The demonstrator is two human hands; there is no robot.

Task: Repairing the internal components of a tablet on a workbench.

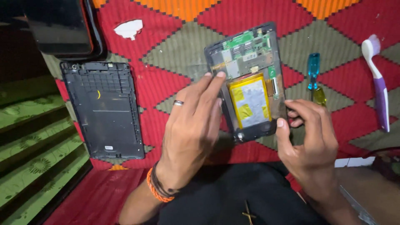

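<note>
While both hands hold an opened tablet (249, 81) above a red patterned rug (166, 83), the left hand (192, 125) grasps its left edge, fingertips near the green circuit board (246, 43), and the right hand (310, 139) pinches the lower right corner. Steady support at both edges, off the yellow-taped battery (251, 102), seems wise. 1 black back cover (104, 110) lies left, 1 screwdriver (314, 79) right.

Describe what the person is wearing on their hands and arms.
Both arms are bare, with no sleeves showing. The left hand has a plain silver metal ring on one finger, and its wrist carries an orange beaded bracelet beside thin dark cord bands. The right hand shows no ring, band or watch.
</note>
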